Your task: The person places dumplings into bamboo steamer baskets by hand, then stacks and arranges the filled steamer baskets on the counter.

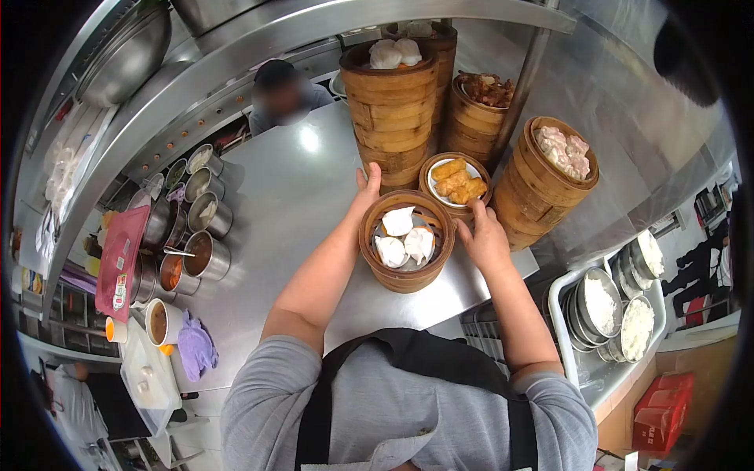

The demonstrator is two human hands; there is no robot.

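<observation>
A round bamboo steamer point(404, 280) with three white buns point(404, 235) stands between my hands at the table's near side. My left hand point(367, 190) is at its far left side, against or close to the tall steamer stack point(389, 118); the fingers that show are stretched out, and the rest are hidden. Just beyond sits a smaller steamer point(425, 187) holding a plate of golden fried rolls point(458, 180). My right hand point(484, 238) reaches to its near right rim, thumb and fingers apart, fingertips at the edge. Neither hand shows a closed grip.
Steamer stacks with pink-white dumplings point(564, 153) and brown pieces point(484, 90) stand at the right and back. Metal pots point(210, 255), a soup tub point(162, 323) and a purple cloth point(196, 345) line the left. A person point(287, 98) is across the steel table point(271, 180). Rice bowls point(635, 330) sit in a tub at right.
</observation>
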